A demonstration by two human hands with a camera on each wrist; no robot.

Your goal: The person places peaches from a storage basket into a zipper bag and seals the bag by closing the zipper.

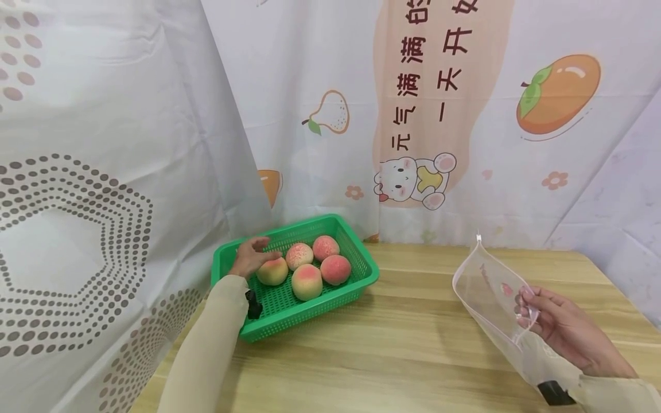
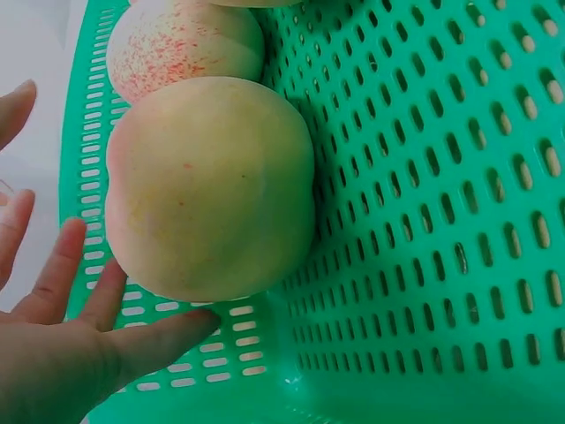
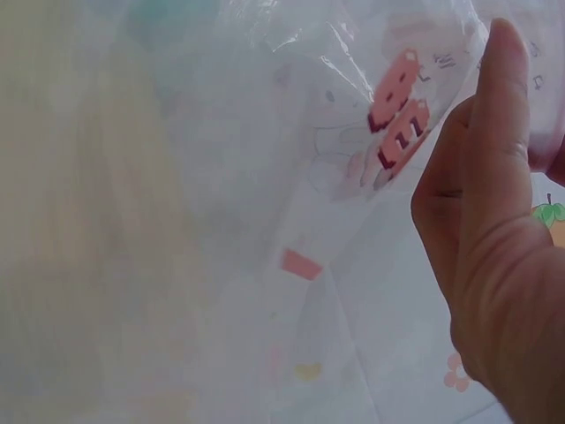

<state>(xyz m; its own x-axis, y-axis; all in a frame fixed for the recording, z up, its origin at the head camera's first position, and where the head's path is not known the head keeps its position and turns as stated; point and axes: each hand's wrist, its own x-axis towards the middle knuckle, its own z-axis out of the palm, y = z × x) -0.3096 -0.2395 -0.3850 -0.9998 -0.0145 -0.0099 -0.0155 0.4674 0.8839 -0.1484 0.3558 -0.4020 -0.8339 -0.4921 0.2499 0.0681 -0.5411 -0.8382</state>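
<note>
Several peaches (image 1: 307,281) lie in a green perforated basket (image 1: 289,321). My left hand (image 1: 251,257) reaches in over the basket's left end, its fingers spread beside the leftmost peach (image 1: 272,272). In the left wrist view that peach (image 2: 212,190) sits against the basket with the fingers around its near side, not closed on it. On the right, my right hand (image 1: 568,327) pinches the edge of a clear zip bag (image 1: 488,287) between thumb and fingers. The bag's mouth gapes, with a zip slider at its far tip. Printed pink figures show on its film in the right wrist view.
A wooden table (image 1: 392,355) carries the basket. Behind it hangs a white curtain (image 1: 320,63) with printed fruit and writing, and a dotted cloth (image 1: 77,229) hangs along the left side. The basket's far side stands close to the curtain.
</note>
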